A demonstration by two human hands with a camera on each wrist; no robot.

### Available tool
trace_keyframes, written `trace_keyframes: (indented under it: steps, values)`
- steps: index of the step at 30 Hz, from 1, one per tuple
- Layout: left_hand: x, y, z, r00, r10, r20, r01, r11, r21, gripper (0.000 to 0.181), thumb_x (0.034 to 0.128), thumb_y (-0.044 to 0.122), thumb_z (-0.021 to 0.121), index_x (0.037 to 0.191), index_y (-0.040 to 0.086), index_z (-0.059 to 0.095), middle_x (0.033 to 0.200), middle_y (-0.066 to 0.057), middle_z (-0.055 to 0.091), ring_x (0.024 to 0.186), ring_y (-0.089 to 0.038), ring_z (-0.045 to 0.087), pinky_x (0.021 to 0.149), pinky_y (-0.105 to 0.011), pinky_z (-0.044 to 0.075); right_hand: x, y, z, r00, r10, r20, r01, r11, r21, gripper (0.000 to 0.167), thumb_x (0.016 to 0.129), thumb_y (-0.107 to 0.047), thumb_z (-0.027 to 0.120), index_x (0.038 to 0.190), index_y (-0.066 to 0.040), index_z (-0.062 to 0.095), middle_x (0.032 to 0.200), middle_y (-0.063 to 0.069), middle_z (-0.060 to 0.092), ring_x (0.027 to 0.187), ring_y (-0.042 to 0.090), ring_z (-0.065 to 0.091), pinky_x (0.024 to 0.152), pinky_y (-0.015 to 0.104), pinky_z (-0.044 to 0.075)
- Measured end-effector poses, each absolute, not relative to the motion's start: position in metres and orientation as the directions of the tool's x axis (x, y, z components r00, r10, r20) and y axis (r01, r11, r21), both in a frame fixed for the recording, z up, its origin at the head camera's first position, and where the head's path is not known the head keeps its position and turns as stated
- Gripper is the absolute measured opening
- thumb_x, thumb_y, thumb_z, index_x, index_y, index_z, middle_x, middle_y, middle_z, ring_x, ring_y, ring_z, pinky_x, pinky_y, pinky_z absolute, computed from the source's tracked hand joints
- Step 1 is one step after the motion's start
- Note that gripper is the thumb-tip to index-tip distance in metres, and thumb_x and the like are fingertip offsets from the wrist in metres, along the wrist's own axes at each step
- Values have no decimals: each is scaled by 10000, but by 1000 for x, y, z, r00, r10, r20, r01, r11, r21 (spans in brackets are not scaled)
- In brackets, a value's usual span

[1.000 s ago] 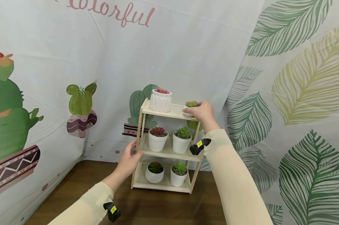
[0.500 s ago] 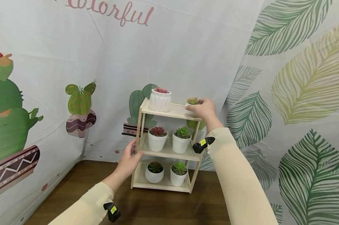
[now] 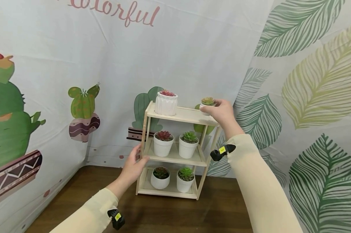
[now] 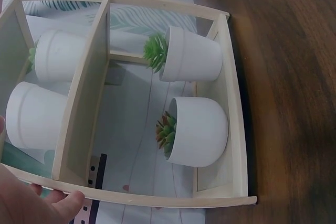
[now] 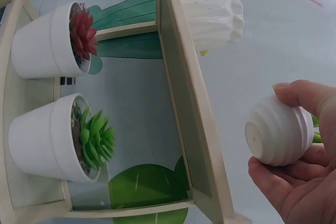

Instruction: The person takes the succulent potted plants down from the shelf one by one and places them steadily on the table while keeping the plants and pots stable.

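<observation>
The grip of the right hand [image 3: 224,113] is holding a small white pot [image 5: 275,132] between thumb and fingers, its yellow-green succulent [image 3: 208,101] facing up, while the left hand [image 3: 133,164] is gripping the left upright [image 3: 144,136] of the wooden shelf [image 3: 166,194], how firmly being hard to judge. The small pot has just been rising off the top board [image 3: 188,114] and shifting rightward, so it is now hanging clear near the board's right end, being carried rather than resting. Its rounded wall is showing horizontal ribs. A fluted, glossy pot [image 3: 166,105] is standing on that board; below, four smoother white pots [image 3: 163,148] are sitting upright. The pale frame is standing on a dark, wood-grained table [image 3: 216,210].
</observation>
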State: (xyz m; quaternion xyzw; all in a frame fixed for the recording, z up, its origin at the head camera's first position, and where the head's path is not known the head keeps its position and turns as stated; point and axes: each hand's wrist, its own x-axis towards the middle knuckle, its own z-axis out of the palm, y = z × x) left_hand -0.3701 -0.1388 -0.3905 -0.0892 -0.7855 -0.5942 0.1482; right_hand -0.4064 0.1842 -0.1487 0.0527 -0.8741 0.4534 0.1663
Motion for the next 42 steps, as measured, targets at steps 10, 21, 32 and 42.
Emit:
trace_keyframes:
  steps: [10,21,32,42]
  values:
    - [-372,-139,-391,-941,-37,336,316,257,913,689,1055,319,556,1637,165,219,1656,-204,292,1492,-453,361,1138,-612,421,-389,211,-162,-922,19,387,-298,603,-740,908,854,-475,809,1597,-163,391,1525,185,495,1282,377,586,1092,561,478]
    - [-374,-137,-391,-937,-61,343,317,261,912,668,1051,295,555,1627,168,240,1635,-191,330,1459,-440,405,1119,-599,442,-366,238,-183,-903,31,428,-322,610,-724,896,860,-480,805,1579,-112,416,1586,203,442,1423,391,459,1106,590,448]
    - [-376,-136,-394,-933,-64,353,327,251,911,676,1053,273,553,1635,173,223,1652,-196,302,1461,-444,393,1124,-608,429,-348,267,-231,-863,42,504,-385,590,-709,726,886,-393,808,1480,-70,546,1262,204,696,900,24,645,733,194,538]
    - [-375,-135,-396,-935,-72,347,319,256,913,685,1048,243,553,1638,174,212,1647,-198,302,1452,-451,396,1125,-607,425,-355,274,-308,-852,121,509,-372,543,-753,542,850,-259,856,1314,-51,667,1092,195,743,783,11,647,646,213,532]
